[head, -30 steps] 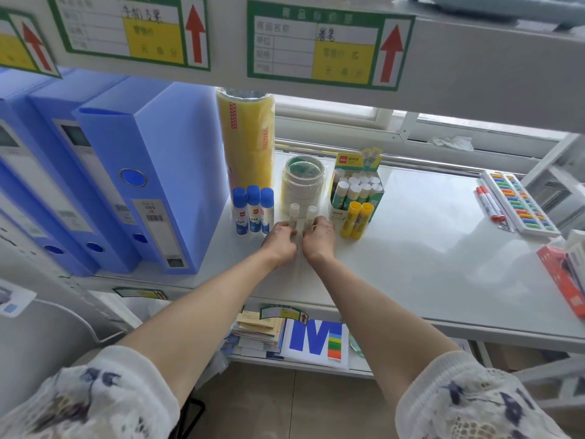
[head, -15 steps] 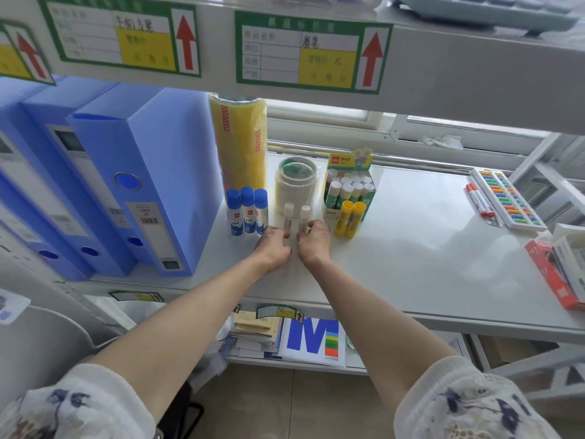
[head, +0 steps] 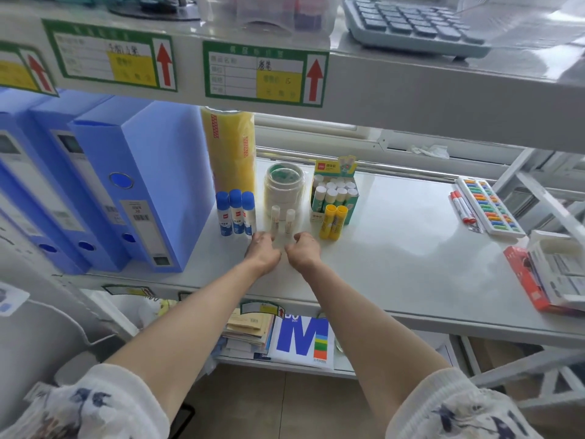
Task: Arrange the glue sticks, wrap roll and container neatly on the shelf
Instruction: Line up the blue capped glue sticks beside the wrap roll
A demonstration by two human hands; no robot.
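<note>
A: Left of our hands we see blue binders [head: 139, 185]; the wrap roll [head: 230, 150] stands up beyond three blue-capped sticks [head: 235, 213].

B: Our left hand [head: 262, 251] and right hand [head: 304, 251] rest on the shelf [head: 395, 248], fingers loosely curled, holding nothing. Just past them stand two white sticks [head: 281, 218], then the container [head: 283, 185].

A: Right of them, two yellow sticks [head: 332, 221] touch the stick box [head: 335, 191].
</note>
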